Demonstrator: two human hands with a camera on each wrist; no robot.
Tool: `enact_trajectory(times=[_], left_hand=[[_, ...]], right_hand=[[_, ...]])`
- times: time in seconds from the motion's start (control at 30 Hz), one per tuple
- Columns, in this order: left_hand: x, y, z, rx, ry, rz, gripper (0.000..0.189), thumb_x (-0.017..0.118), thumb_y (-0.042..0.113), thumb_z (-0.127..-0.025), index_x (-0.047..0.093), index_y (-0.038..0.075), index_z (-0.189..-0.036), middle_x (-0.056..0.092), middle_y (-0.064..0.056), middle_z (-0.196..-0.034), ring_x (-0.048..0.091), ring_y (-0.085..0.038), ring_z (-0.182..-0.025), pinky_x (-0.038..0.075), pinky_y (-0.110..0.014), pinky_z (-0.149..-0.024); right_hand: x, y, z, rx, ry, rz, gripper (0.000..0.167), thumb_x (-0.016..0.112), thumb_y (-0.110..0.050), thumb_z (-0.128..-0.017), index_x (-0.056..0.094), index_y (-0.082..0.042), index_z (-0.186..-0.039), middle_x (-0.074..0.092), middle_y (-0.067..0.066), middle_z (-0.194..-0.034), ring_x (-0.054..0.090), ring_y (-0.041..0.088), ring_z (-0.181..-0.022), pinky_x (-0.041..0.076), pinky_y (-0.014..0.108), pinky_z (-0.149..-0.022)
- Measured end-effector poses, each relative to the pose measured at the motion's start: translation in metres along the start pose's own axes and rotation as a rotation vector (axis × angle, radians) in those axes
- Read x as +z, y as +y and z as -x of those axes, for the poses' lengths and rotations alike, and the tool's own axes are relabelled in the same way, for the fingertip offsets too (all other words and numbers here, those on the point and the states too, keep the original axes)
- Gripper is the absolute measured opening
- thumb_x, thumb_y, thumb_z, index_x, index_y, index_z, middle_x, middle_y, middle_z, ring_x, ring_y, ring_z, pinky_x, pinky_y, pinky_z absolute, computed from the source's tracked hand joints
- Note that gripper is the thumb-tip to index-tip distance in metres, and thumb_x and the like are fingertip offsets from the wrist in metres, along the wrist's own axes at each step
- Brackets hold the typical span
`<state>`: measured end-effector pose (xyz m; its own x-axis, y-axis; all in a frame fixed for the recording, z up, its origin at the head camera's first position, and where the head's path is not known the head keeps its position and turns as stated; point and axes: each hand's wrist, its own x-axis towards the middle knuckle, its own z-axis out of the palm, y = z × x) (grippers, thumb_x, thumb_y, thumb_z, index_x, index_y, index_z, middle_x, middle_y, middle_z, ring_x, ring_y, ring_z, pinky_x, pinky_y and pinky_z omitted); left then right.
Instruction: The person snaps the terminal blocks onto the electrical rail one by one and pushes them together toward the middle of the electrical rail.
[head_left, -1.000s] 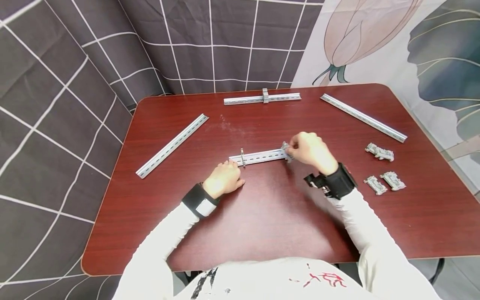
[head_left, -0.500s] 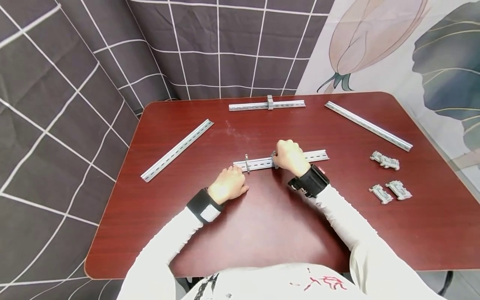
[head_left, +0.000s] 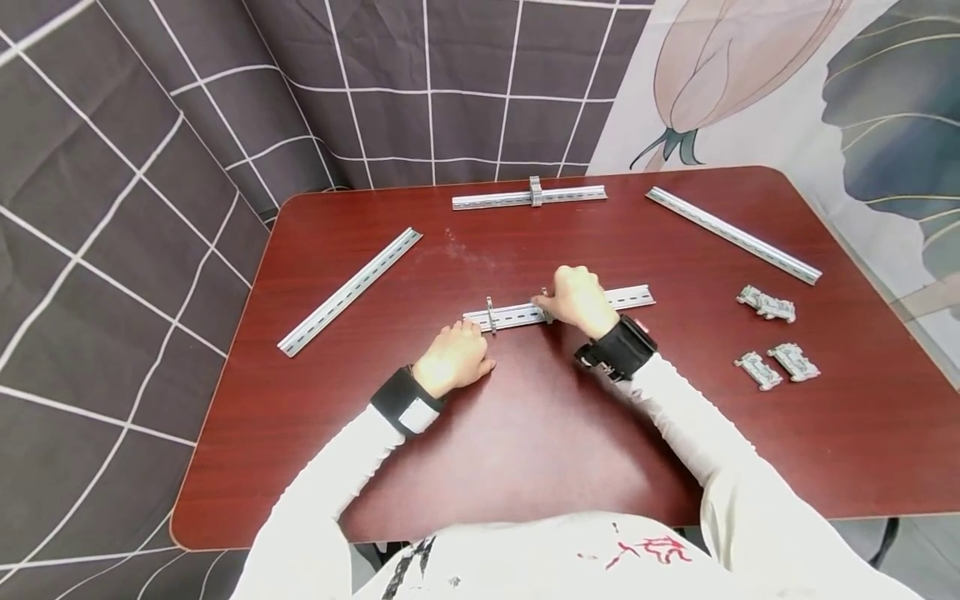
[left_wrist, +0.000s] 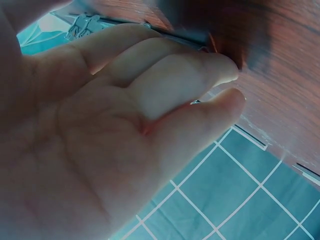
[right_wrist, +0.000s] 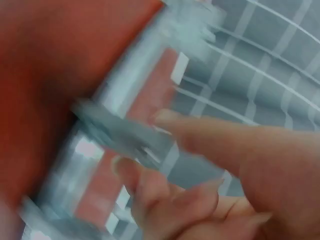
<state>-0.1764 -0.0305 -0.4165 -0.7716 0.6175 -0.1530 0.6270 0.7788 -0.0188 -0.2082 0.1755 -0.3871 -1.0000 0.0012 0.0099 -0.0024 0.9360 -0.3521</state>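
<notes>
A slotted metal DIN rail (head_left: 631, 297) lies slightly slanted at mid-table. My left hand (head_left: 452, 358) rests its fingertips on the rail's left end; its fingers look fairly straight in the left wrist view, where they hide the contact. A thin terminal block (head_left: 491, 315) stands upright across the rail close to those fingers. Farther right, my right hand (head_left: 579, 298) pinches a second terminal block (right_wrist: 120, 132) on the rail. In the blurred right wrist view, the thumb and a fingertip flank this block, and the other fingers are curled.
At the back, another rail (head_left: 491, 201) carries a grey block (head_left: 536, 192). Bare rails lie at the left (head_left: 351, 292) and back right (head_left: 733, 235). Loose terminal blocks (head_left: 767, 303) (head_left: 759, 370) (head_left: 795, 362) lie at the right. Curtains stand behind the table (head_left: 270, 467).
My right hand came leftward from the rail's right end with the terminal block, stopping near mid-rail. Over the last half second the block stays about there. My left hand stays at the left end.
</notes>
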Motion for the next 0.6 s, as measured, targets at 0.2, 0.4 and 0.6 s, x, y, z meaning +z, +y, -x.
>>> enact_trajectory(times=[0.2,0.4,0.6], left_hand=[[0.0,-0.002,0.001,-0.01,-0.008,0.013,0.041,0.061,0.037,-0.093,0.068,-0.002,-0.101,0.061,-0.021,-0.11,0.058,-0.033,-0.103,0.05,-0.044,-0.088],[-0.003,-0.001,0.004,-0.018,-0.017,0.027,0.04,0.061,0.036,-0.093,0.067,-0.003,-0.101,0.06,-0.022,-0.111,0.057,-0.034,-0.105,0.049,-0.045,-0.09],[-0.004,0.003,0.004,-0.013,0.008,0.037,0.038,0.061,0.035,-0.093,0.068,-0.003,-0.098,0.06,-0.021,-0.108,0.057,-0.034,-0.102,0.049,-0.045,-0.088]], right_hand=[[-0.027,0.015,0.005,0.049,0.085,0.022,0.047,0.067,-0.035,-0.087,0.047,-0.011,-0.052,0.042,0.002,-0.052,0.056,0.031,-0.055,0.04,0.038,-0.042],[-0.019,0.033,0.006,0.05,-0.087,0.028,0.038,0.066,-0.024,-0.082,0.051,-0.015,-0.048,0.049,0.001,-0.055,0.055,0.027,-0.059,0.04,0.035,-0.047],[-0.013,0.035,0.008,0.038,-0.082,0.005,0.037,0.063,-0.016,-0.076,0.045,-0.019,-0.044,0.042,-0.005,-0.05,0.044,0.02,-0.054,0.03,0.029,-0.043]])
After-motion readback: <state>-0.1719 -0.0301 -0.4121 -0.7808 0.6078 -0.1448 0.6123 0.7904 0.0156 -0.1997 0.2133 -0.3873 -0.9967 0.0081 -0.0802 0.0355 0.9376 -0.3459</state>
